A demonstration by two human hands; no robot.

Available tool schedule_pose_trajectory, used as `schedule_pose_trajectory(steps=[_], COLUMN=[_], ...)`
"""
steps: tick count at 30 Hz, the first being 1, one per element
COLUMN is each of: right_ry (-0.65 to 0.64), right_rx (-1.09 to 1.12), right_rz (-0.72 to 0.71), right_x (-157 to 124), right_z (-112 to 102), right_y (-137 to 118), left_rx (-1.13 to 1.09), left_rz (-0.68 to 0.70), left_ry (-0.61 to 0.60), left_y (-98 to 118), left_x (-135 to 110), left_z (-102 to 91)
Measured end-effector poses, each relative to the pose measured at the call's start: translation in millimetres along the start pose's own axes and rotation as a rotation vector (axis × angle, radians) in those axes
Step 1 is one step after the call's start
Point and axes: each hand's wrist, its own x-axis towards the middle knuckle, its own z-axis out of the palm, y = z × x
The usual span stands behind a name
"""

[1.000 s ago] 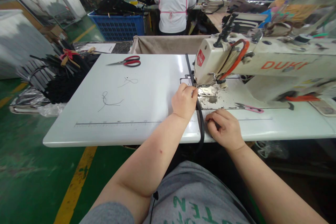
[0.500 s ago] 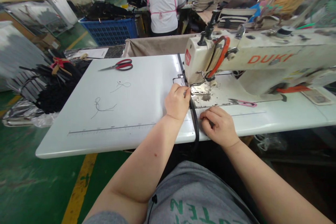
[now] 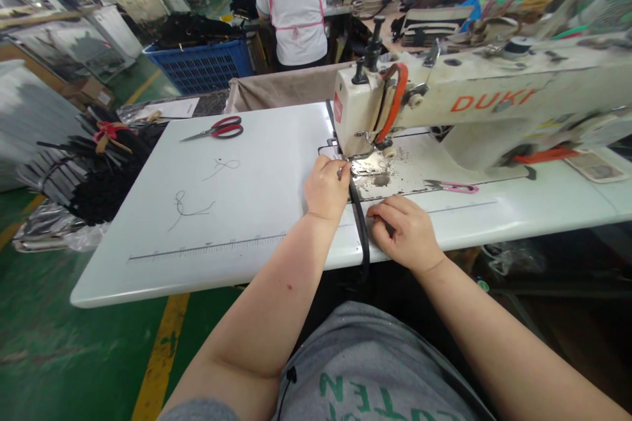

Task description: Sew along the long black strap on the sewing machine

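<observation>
A narrow black strap (image 3: 362,229) runs from under the head of a cream sewing machine (image 3: 434,105) toward me and hangs over the table's front edge. My left hand (image 3: 326,188) is closed, pinching the strap right in front of the presser foot. My right hand (image 3: 403,231) lies curled beside the strap near the table edge, its fingertips pressing on the strap.
The white table (image 3: 247,191) carries red-handled scissors (image 3: 217,129), two loose threads (image 3: 190,207) and pink thread snips (image 3: 451,187). Bundles of black straps (image 3: 99,171) lie at the left. A blue crate (image 3: 205,66) and a person in a pink apron (image 3: 296,3) stand behind.
Both hands keep their hold on the strap and stay in place beside the needle; the view has drifted so everything sits further left and the table's front edge lower.
</observation>
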Motion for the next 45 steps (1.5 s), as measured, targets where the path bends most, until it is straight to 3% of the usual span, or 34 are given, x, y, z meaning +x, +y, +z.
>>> schedule_pose_trajectory(steps=[11, 20, 29, 36, 45], right_ry=[0.011, 0.023, 0.069, 0.167, 0.112], right_rx=[0.020, 0.058, 0.199, 0.224, 0.260], right_rz=[0.005, 0.044, 0.172, 0.520, 0.612], right_x=[-3, -4, -7, 29, 80], right_z=[0, 2, 3, 17, 42], right_y=[-1, -3, 0, 20, 43], left_rx=[-0.077, -0.078, -0.012, 0.012, 0.019], left_rz=[0.081, 0.123, 0.112, 0.105, 0.126], left_ry=[0.125, 0.135, 0.139, 0.144, 0.141], left_y=[-7, -10, -9, -16, -18], left_x=[1, 3, 5, 11, 12], left_z=[7.2, 6.1, 4.4, 8.3, 10.0])
